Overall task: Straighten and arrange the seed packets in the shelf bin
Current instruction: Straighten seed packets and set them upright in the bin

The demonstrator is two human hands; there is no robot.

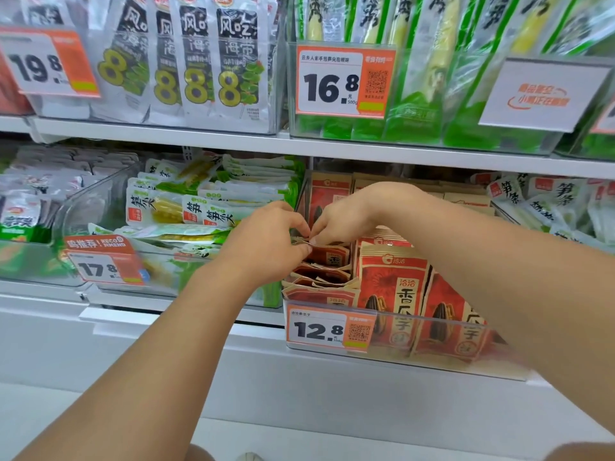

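A clear shelf bin (432, 352) on the lower shelf holds several red-and-tan seed packets (392, 287). Packets on the bin's left side lie tilted and overlapping (319, 281); those on the right stand upright, facing front. My left hand (266, 241) and my right hand (346, 214) meet over the left part of the bin. Both pinch the top edge of one seed packet (332, 252) between fingers and thumb. The packet's lower part is hidden among the others.
A 12.8 price tag (329, 329) hangs on the bin's front. To the left sits a bin of green bamboo-shoot packs (199, 207) with a 17.8 tag. The upper shelf (233, 141) carries kelp and green packs overhead.
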